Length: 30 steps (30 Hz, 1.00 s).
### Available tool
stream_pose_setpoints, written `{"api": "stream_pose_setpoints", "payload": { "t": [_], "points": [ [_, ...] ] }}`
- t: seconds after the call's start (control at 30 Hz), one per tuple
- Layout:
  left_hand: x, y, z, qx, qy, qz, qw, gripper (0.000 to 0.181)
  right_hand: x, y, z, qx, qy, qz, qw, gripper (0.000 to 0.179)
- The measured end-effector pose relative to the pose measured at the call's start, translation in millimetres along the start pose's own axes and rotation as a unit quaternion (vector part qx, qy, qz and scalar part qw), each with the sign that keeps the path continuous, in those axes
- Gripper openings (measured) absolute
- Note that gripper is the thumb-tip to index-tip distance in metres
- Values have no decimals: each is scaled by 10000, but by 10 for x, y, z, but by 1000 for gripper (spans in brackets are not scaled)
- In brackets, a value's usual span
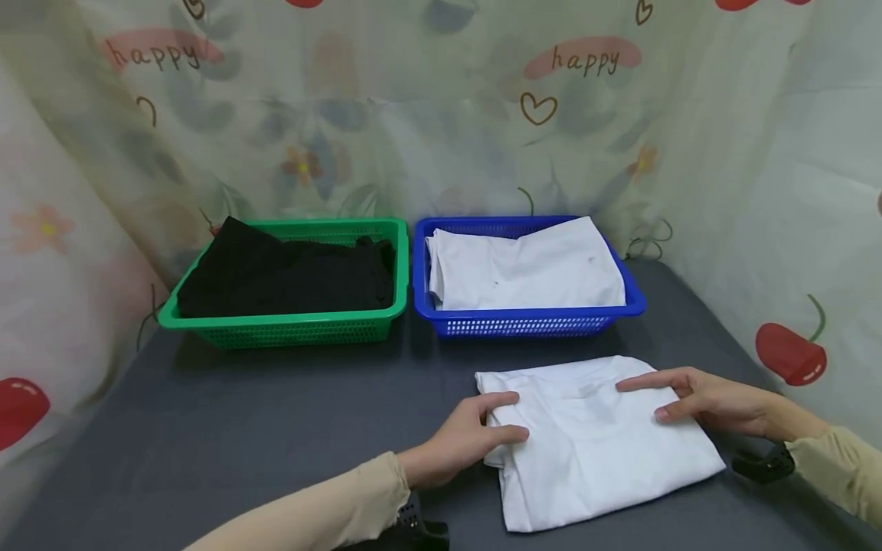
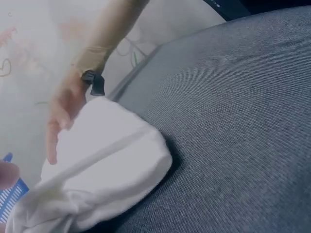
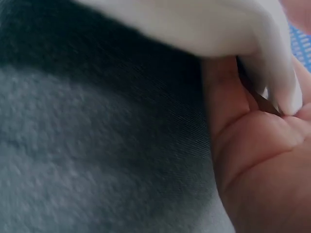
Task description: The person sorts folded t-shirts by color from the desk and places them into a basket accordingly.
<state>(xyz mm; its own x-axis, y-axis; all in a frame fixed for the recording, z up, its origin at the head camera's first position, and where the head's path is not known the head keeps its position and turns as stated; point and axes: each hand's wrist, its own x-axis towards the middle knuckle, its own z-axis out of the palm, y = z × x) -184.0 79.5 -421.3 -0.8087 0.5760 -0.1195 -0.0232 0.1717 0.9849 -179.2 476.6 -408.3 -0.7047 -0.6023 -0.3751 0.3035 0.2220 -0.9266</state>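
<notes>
A folded white garment lies at the front right of the grey table, its surface lightly creased. My left hand grips its left edge, index finger and thumb on top of the fabric. At the right edge, my right hand holds the garment with index finger and thumb above. In the right wrist view, fingers of the right hand reach beneath the white fabric. The left wrist view shows the garment as a thick, rounded fold, with the right hand on its far side.
Behind the garment stands a blue basket with folded white cloth in it. To its left is a green basket holding black cloth. Printed curtains hang around the back and sides of the table.
</notes>
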Motion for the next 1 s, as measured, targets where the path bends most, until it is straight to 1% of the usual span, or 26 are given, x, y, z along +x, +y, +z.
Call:
{"api": "stream_pose_setpoints", "payload": {
  "t": [0.17, 0.27, 0.4, 0.5, 0.67, 0.8, 0.9, 1.0],
  "points": [
    [26, -37, -26, 345, 442, 334, 9979, 57, 47, 3, 43, -82, 155, -28, 9998, 52],
    [52, -83, -78, 538, 568, 510, 9956, 59, 84, 7, 94, -114, 193, -155, 9996, 53],
    [78, -149, -137, 479, 505, 543, 9961, 59, 99, 31, 154, -22, 258, -216, 9994, 53],
    [92, -168, -161, 410, 463, 526, 9967, 58, 86, 45, 166, 64, 388, -168, 9991, 53],
    [78, -137, -220, 333, 402, 464, 9976, 56, 78, 12, 184, 142, 418, -136, 9989, 51],
    [41, -88, -309, 274, 307, 461, 9981, 56, 85, -63, 237, -60, 607, -65, 9981, 51],
    [11, -58, -401, 254, 220, 552, 9979, 57, 110, -127, 285, -185, 734, -65, 9971, 51],
    [-13, -39, -492, 228, 116, 680, 9974, 58, 146, -184, 329, -222, 755, -139, 9968, 51]
  ]
}}
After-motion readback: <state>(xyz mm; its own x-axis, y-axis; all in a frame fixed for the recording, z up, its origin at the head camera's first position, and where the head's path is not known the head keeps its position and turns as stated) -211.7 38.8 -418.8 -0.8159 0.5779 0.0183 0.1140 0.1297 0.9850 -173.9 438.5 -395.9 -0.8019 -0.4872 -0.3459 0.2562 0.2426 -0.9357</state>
